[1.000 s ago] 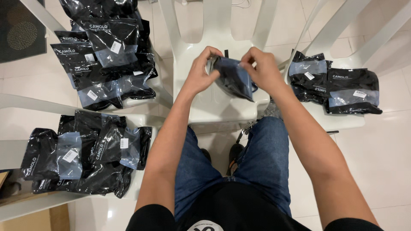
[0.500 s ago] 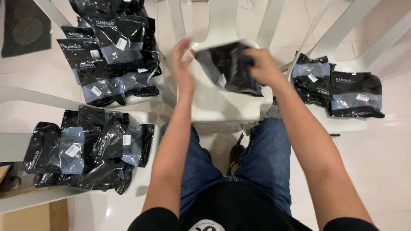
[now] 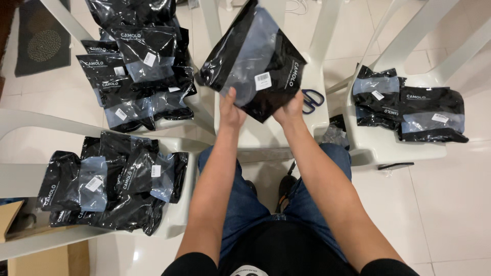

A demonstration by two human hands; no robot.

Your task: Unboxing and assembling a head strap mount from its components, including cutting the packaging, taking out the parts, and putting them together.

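Observation:
Both my hands hold up one flat black plastic pouch (image 3: 255, 61) with a clear window and a small white label. My left hand (image 3: 231, 108) grips its lower left edge and my right hand (image 3: 291, 110) grips its lower right corner. The pouch is tilted and lifted above a white plastic chair (image 3: 266, 138) in front of me. Blue-handled scissors (image 3: 310, 100) lie on that chair seat, just right of my right hand.
Several more black pouches are piled on white chairs: one pile at the upper left (image 3: 135, 66), one at the lower left (image 3: 110, 184), a smaller one at the right (image 3: 414, 107). A cardboard box (image 3: 36, 260) sits at the bottom left. My knees are below the middle chair.
The pouch was bunched between both hands, then spread out. Now it is flattened and lifted higher, held by its lower edge with both hands close together.

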